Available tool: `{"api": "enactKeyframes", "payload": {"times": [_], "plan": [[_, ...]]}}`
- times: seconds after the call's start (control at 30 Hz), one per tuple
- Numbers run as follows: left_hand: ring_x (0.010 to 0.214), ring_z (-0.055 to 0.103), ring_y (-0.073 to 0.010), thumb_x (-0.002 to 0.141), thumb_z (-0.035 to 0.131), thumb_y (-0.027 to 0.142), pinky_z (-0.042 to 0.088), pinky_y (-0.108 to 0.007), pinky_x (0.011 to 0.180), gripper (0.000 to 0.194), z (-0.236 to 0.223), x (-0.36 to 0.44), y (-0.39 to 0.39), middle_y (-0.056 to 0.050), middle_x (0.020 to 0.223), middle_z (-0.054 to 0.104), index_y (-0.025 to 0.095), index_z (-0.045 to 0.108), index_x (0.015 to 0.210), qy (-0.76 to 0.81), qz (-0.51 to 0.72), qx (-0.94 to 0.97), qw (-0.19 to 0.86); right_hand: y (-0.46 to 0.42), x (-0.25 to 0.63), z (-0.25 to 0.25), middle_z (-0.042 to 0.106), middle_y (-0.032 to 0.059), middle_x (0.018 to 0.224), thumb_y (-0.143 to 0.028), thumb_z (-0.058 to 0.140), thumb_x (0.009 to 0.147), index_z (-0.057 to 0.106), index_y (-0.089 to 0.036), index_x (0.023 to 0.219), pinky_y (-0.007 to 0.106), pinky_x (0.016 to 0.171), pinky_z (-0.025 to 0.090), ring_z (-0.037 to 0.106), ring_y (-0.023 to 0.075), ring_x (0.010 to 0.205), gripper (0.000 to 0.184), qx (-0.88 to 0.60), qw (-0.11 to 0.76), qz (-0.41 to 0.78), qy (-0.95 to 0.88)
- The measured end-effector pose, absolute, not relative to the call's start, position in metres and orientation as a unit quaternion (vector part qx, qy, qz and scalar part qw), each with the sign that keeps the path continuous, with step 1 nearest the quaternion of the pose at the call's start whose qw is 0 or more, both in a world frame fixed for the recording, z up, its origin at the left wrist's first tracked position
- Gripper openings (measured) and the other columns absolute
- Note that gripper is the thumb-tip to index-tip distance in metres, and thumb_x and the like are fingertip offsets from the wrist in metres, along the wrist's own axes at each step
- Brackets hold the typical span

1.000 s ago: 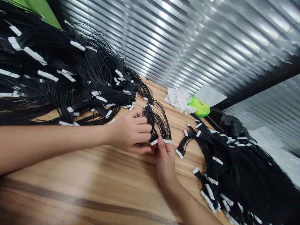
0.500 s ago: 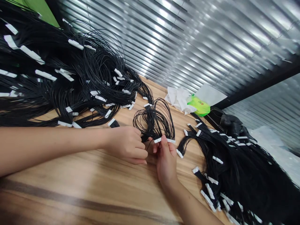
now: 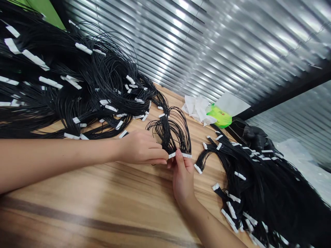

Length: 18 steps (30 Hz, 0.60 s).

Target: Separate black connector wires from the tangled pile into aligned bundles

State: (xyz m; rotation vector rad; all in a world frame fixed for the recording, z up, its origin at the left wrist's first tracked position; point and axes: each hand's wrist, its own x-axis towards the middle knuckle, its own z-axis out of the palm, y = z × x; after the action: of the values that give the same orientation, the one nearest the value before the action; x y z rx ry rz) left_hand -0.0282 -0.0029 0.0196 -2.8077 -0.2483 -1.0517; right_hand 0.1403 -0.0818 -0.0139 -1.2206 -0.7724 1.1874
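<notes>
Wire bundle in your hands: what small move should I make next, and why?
Probably slide the left hand along the black wires, away from the white connector, while the right hand holds that connector. The wires fan out above it in loose, uneven loops, so a gentle pull would likely straighten them.

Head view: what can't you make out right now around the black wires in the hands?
All in the head view:
Black wire bundle: the left hand covers the stretch it pinches.
White plastic connector strip: the right hand hides part of it; wire entries too small to see.
Left wire heap, right wire heap: cut off by the frame edges.
Dark crumpled object: too shadowed to identify.
Green packet: print too small to read.
</notes>
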Motion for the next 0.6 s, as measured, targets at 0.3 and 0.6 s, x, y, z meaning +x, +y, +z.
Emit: {"api": "enactKeyframes", "payload": {"times": [0.3, 0.6], "plan": [[0.053, 0.054, -0.0047, 0.092, 0.055, 0.030, 0.030, -0.027, 0.058, 0.016, 0.0183, -0.0279, 0.0040, 0.008, 0.063, 0.066, 0.024, 0.067, 0.101, -0.114, -0.389, -0.907, 0.114, -0.0827, 0.1413, -0.0156, 0.054, -0.0029, 0.055, -0.054, 0.064, 0.078, 0.057, -0.019, 0.063, 0.027, 0.057, 0.038, 0.046, 0.0118, 0.054, 0.039, -0.538, 0.589, 0.495, -0.345], [0.057, 0.055, -0.0054, 0.097, 0.045, 0.027, 0.030, -0.027, 0.059, 0.021, 0.0155, -0.0306, 0.0066, 0.007, 0.061, 0.063, 0.025, 0.066, 0.101, -0.136, -0.373, -0.911, 0.114, -0.0830, 0.1407, -0.0147, 0.053, -0.0038, 0.054, -0.055, 0.066, 0.076, 0.057, -0.018, 0.061, 0.025, 0.056, 0.038, 0.045, 0.0107, 0.054, 0.040, -0.527, 0.590, 0.505, -0.345]]}}
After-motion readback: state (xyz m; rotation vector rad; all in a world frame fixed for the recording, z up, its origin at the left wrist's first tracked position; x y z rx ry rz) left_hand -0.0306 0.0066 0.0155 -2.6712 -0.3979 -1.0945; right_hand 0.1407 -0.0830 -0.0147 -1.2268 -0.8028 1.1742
